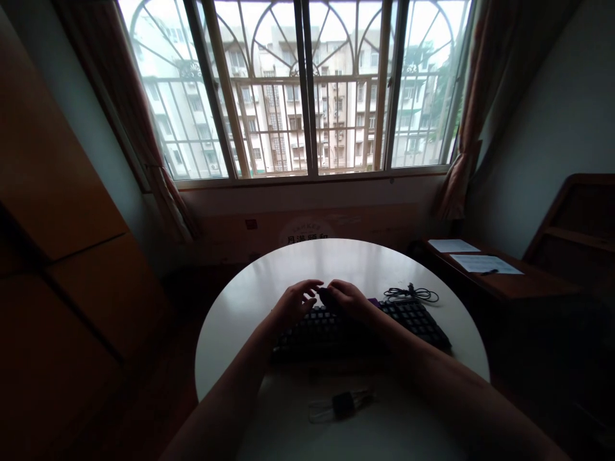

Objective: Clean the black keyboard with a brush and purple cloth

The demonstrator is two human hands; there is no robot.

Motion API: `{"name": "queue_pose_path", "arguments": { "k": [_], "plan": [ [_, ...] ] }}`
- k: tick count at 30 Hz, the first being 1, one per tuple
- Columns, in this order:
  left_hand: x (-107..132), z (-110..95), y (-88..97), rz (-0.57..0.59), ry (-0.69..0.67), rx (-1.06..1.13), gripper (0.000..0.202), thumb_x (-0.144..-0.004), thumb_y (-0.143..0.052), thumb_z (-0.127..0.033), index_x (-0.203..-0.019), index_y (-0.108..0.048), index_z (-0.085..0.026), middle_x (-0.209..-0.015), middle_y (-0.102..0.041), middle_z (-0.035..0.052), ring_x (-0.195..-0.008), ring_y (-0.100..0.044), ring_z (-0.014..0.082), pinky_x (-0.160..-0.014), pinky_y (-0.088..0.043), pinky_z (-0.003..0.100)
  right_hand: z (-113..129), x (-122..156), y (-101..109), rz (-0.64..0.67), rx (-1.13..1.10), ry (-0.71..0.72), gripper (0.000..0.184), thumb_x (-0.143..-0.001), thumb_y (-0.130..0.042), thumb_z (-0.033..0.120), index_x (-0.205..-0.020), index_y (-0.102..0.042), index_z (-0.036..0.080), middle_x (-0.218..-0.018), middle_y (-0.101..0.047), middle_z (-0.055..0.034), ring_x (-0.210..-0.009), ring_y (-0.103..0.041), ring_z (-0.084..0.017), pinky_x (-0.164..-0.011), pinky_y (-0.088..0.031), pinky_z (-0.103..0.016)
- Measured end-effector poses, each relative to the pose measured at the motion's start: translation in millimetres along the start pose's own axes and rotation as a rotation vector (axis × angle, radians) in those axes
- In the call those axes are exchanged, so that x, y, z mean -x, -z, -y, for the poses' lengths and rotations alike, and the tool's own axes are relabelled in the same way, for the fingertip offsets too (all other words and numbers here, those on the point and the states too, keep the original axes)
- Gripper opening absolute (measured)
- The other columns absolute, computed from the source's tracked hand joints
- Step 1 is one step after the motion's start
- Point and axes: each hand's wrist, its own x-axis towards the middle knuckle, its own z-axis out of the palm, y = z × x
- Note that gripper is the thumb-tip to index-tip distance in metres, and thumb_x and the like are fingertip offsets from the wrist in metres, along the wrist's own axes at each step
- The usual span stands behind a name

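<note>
Black gadget [327,297], prob. light, stiff plastic, I'd hold by its sides: R hand [346,296] clamped on it, L hand [295,301] beside, fingers apart.

Light source: window [302,96], sky overexposed. Room: dim, lower corners darkest. Table [269,275]: glare on far side, near side shadowed.

Looking out from the wearer's head here, above and behind the left hand [296,299] and right hand [350,297], facing forward and angled down! A wide view: forearms [423,358] stretching nearest, the round table [225,352] around the hands, the window [307,89] well beyond them.
</note>
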Motion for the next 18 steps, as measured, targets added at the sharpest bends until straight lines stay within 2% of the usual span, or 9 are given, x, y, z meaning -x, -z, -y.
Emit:
{"name": "queue_pose_path", "arguments": {
  "k": [5,11,18],
  "plan": [
    [-2,-7,-2.5,-0.065,0.012,0.066,0.038,-0.079,-0.058,-0.015,-0.116,-0.063,-0.02,-0.11,-0.069,0.0069,-0.099,-0.066,0.0206,-0.075,-0.056,0.029,0,-1,1,0.012,-0.069,0.008,0.03,-0.09,-0.047,0.043,-0.081,-0.06,0.018,-0.072,-0.058,-0.0006,-0.068,-0.054,-0.015,-0.061,-0.042,-0.026],
    [-3,-7,-7.5,-0.114,0.041,0.042,0.028,-0.08,-0.055,-0.015,-0.104,-0.068,-0.019,-0.093,-0.073,0.0037,-0.083,-0.068,0.0173,-0.071,-0.056,0.027,-3,0,2,0.007,0.047,0.031,0.027,-0.092,-0.046,0.039,-0.086,-0.062,0.018,-0.072,-0.061,-0.0004,-0.067,-0.055,-0.015,-0.06,-0.042,-0.024],
    [-5,-13,-6.3,-0.113,0.117,0.098,0.019,-0.08,-0.059,-0.022,-0.093,-0.071,-0.018,-0.087,-0.074,0.0038,-0.079,-0.068,0.0184,-0.069,-0.056,0.028,6,2,3,-0.002,0.234,0.094,0.02,-0.091,-0.047,0.026,-0.103,-0.063,0.022,-0.077,-0.067,-0.0004,-0.068,-0.059,-0.015,-0.062,-0.044,-0.024]
  ]
}}
